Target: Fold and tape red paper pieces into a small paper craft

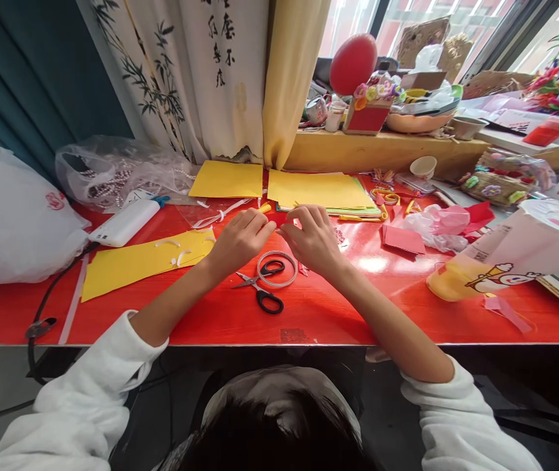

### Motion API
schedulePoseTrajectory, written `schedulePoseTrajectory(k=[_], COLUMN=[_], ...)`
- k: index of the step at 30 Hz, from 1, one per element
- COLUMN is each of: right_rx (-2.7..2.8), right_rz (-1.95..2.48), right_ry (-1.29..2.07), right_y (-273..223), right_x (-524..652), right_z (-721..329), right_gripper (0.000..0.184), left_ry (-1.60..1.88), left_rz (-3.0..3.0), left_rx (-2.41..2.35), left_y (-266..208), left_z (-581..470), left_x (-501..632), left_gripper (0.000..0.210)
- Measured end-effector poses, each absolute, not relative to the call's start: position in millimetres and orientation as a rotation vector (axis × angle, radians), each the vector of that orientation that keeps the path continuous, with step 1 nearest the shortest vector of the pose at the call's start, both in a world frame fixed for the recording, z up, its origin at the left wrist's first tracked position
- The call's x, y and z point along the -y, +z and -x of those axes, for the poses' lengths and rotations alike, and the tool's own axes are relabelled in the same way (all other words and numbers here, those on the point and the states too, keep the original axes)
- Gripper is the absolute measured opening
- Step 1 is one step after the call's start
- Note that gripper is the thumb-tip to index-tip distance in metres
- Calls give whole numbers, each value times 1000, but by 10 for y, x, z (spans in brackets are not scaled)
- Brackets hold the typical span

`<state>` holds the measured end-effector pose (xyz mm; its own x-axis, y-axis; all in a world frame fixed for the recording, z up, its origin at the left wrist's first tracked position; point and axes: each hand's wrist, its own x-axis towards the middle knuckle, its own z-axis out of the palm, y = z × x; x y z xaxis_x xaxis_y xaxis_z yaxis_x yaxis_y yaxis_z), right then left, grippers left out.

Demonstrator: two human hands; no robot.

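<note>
My left hand point(244, 237) and my right hand point(314, 237) meet over the red table, fingertips nearly touching. Both are closed in a pinch. A small yellow piece point(265, 208) shows just beyond the left fingers, and some red shows between the hands; what the fingers grip is mostly hidden. Just below them lie scissors point(263, 288) with black handles, their blades slightly apart. A roll of clear tape point(278, 269) rests over one handle. Behind the hands are a yellow sheet point(227, 179) and a stack of coloured paper point(316, 190), yellow on top.
A long yellow strip point(132, 267) with white scraps lies left, near a white power bank point(126, 222) and a white plastic bag point(14, 216). To the right stand a tilted drink cup point(499, 252), red paper squares point(403, 239) and crumpled plastic point(439, 226). A cluttered sill point(348, 150) runs behind.
</note>
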<state>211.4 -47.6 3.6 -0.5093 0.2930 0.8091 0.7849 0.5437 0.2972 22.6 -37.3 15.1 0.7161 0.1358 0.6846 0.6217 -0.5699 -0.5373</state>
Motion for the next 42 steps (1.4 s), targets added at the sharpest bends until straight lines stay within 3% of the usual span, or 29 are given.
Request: schedulePoseTrajectory(k=[42], right_rx=[2077], right_rz=[946], right_ry=[-926], right_y=[56], right_x=[532], right_z=[-2089], right_gripper=[14], left_ry=[-756], left_rz=[2124], left_rx=[568], left_y=[163], left_z=[-220], left_x=[410], left_gripper=[24])
